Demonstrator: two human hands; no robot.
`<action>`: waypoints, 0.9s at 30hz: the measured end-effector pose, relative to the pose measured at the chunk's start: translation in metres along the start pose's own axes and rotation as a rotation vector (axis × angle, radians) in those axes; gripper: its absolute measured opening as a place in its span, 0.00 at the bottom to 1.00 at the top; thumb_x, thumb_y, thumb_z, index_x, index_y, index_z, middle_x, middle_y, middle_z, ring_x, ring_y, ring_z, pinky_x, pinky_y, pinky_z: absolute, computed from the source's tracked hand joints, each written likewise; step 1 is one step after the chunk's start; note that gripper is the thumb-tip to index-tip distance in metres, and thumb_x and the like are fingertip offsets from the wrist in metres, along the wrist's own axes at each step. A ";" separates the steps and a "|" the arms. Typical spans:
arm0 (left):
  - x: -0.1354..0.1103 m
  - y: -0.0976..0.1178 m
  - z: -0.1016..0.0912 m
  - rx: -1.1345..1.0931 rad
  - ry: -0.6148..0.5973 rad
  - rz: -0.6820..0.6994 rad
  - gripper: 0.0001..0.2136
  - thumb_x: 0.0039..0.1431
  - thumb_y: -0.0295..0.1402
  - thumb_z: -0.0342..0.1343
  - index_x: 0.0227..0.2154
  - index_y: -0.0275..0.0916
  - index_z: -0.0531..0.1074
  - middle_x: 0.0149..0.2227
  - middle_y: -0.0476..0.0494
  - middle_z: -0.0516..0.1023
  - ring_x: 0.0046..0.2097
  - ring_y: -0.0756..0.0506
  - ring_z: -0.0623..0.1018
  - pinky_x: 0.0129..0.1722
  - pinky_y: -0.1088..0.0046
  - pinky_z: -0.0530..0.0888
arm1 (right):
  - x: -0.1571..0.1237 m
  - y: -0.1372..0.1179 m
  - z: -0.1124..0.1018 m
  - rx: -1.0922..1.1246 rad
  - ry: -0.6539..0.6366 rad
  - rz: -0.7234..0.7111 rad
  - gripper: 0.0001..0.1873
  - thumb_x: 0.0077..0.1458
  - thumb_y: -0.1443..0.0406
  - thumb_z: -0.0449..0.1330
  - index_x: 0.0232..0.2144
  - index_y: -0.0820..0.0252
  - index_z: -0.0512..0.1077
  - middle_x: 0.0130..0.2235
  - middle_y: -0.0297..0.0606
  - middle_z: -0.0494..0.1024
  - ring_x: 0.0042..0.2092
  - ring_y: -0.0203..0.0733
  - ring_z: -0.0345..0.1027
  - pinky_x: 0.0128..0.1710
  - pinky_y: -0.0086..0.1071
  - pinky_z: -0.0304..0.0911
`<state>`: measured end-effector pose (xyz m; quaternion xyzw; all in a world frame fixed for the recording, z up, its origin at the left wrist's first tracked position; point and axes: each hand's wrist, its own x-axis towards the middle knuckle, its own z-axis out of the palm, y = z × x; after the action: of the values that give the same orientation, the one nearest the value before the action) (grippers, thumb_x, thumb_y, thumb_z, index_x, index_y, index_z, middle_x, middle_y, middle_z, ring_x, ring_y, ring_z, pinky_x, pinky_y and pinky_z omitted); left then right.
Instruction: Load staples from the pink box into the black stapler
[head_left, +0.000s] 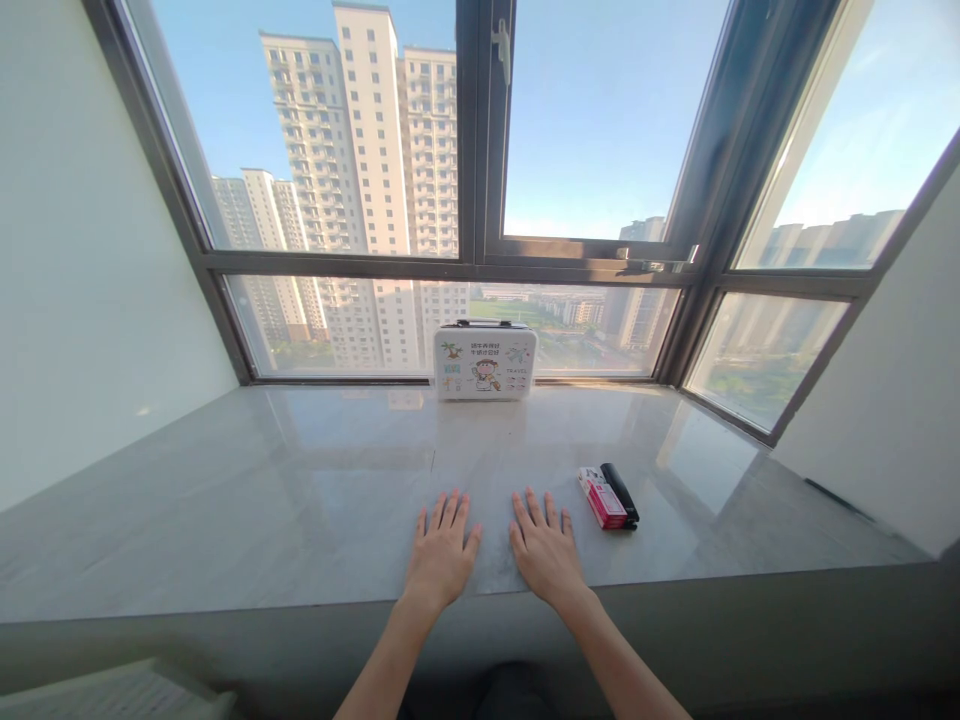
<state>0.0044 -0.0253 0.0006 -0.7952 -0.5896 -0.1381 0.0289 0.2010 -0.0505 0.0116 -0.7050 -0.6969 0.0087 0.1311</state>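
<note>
My left hand [441, 550] lies palm down on the grey stone sill [322, 500], fingers spread and holding nothing. Beside it, my right hand [545, 545] rests flat in the same way, also with nothing in it. Just to the right of that hand are a small pink-and-white box [602, 500] and a black stapler [619, 496], lying side by side and seemingly touching. Farther back, a white case [485, 362] with cartoon prints and a dark handle on top stands upright against the window.
Dark window frames [337, 265] border the back of the sill, with a latch handle [501, 50] on one pane. White walls [90, 250] close off both sides. The sill's front edge runs under my wrists. A pale object [112, 695] sits low at the left.
</note>
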 end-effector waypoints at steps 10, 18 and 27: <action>-0.001 0.000 0.002 0.023 0.001 -0.002 0.29 0.70 0.48 0.31 0.70 0.47 0.49 0.72 0.47 0.47 0.72 0.39 0.47 0.68 0.49 0.47 | -0.002 0.000 0.002 -0.022 0.026 -0.005 0.32 0.68 0.51 0.38 0.70 0.49 0.49 0.72 0.37 0.45 0.72 0.54 0.29 0.66 0.55 0.27; -0.002 0.001 0.003 0.031 0.011 -0.001 0.28 0.70 0.47 0.31 0.70 0.47 0.49 0.72 0.47 0.47 0.72 0.39 0.48 0.68 0.49 0.47 | -0.001 0.000 0.004 -0.037 0.018 0.004 0.31 0.68 0.52 0.38 0.70 0.47 0.48 0.72 0.35 0.44 0.72 0.53 0.29 0.66 0.55 0.27; -0.003 0.000 0.003 0.022 0.012 -0.004 0.28 0.70 0.48 0.31 0.69 0.47 0.50 0.72 0.46 0.47 0.72 0.39 0.48 0.68 0.49 0.47 | -0.001 0.000 0.005 -0.051 0.036 0.005 0.31 0.68 0.52 0.39 0.70 0.47 0.49 0.72 0.35 0.45 0.72 0.53 0.30 0.67 0.53 0.28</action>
<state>0.0045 -0.0274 -0.0031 -0.7927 -0.5927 -0.1365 0.0409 0.2004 -0.0510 0.0070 -0.7100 -0.6926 -0.0213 0.1255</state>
